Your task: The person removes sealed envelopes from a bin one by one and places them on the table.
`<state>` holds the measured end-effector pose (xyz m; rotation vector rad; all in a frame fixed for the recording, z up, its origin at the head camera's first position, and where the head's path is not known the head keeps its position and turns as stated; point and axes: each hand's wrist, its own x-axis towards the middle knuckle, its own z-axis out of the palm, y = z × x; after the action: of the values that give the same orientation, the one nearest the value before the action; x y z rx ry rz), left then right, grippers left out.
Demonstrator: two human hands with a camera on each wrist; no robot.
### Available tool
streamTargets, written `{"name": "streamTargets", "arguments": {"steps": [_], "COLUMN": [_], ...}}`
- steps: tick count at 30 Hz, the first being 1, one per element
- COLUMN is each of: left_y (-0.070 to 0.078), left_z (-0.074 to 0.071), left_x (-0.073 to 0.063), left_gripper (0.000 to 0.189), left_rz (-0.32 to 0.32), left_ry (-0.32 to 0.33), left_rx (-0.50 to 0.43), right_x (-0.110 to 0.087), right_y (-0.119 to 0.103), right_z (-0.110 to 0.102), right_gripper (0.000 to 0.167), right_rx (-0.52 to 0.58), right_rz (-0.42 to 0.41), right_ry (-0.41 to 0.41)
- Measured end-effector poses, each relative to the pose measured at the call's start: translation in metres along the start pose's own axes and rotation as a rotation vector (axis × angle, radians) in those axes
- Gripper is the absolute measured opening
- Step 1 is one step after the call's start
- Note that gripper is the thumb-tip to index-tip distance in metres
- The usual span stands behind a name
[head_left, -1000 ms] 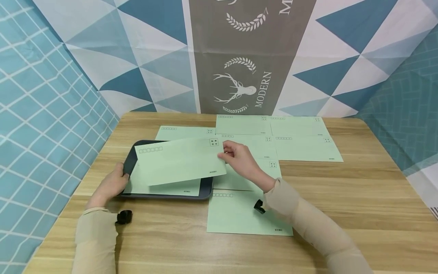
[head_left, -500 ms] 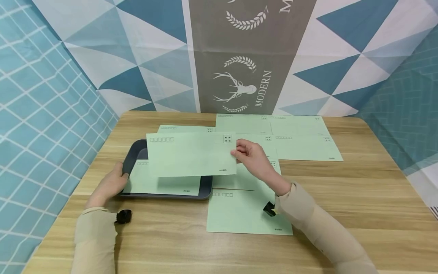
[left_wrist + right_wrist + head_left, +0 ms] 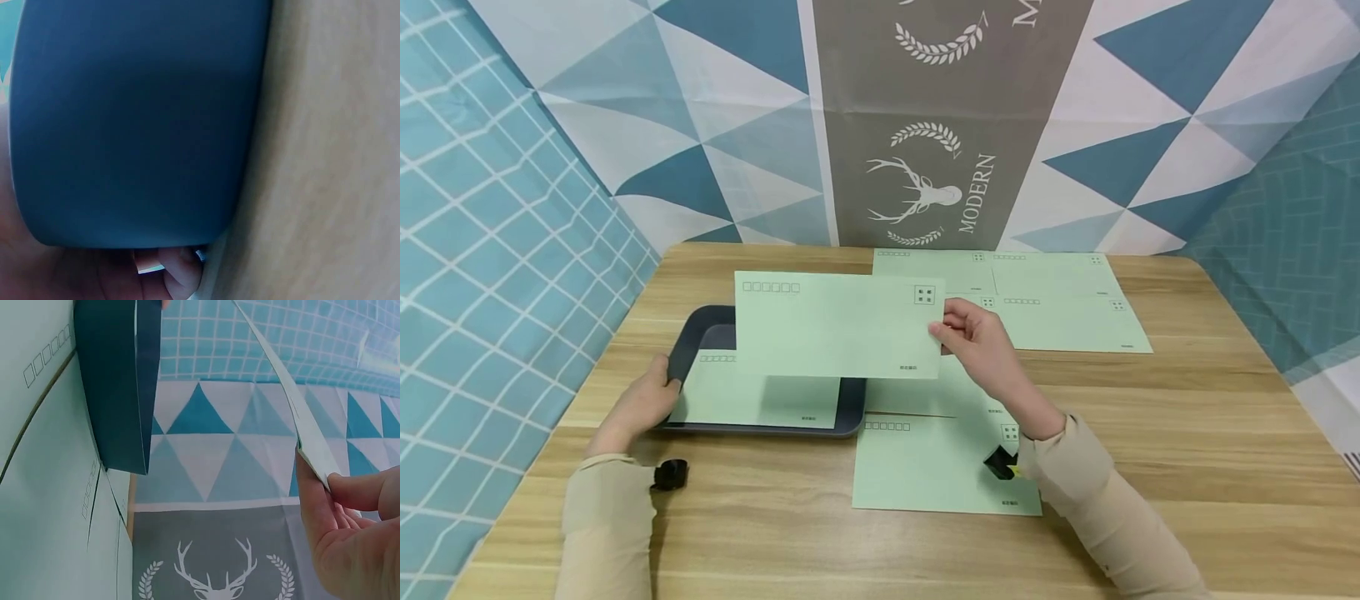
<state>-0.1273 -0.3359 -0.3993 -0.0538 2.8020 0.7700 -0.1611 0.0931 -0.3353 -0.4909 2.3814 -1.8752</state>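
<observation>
My right hand pinches the right edge of a pale green envelope between thumb and fingers. This envelope hangs in the air above a dark grey tray, its printed side up. In the right wrist view the raised envelope shows nearly edge-on. Another green envelope lies inside the tray, partly covered by the raised one. My left hand grips the tray at its left end. The left wrist view shows the tray's outer wall close up, with fingers bent around its end.
Several green envelopes lie flat on the wooden table, among them a near envelope right of the tray and a far right envelope. A patterned cloth rises behind the table's back edge.
My right hand has moved right and slightly away, lifting the envelope higher and turning it level. More of the envelope in the tray shows. My left hand and the tray have stayed put.
</observation>
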Motion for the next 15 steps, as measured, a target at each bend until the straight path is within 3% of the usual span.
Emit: {"name": "streamTargets", "arguments": {"steps": [15], "left_y": [0.001], "left_z": [0.000], "left_x": [0.000], "left_gripper": [0.028], "left_rz": [0.004], "left_ry": [0.013], "left_rx": [-0.001], "right_x": [-0.005], "right_y": [0.009], "right_z": [-0.020], "right_gripper": [0.023], "right_rx": [0.029], "right_rz": [0.048], "right_ry": [0.074]}}
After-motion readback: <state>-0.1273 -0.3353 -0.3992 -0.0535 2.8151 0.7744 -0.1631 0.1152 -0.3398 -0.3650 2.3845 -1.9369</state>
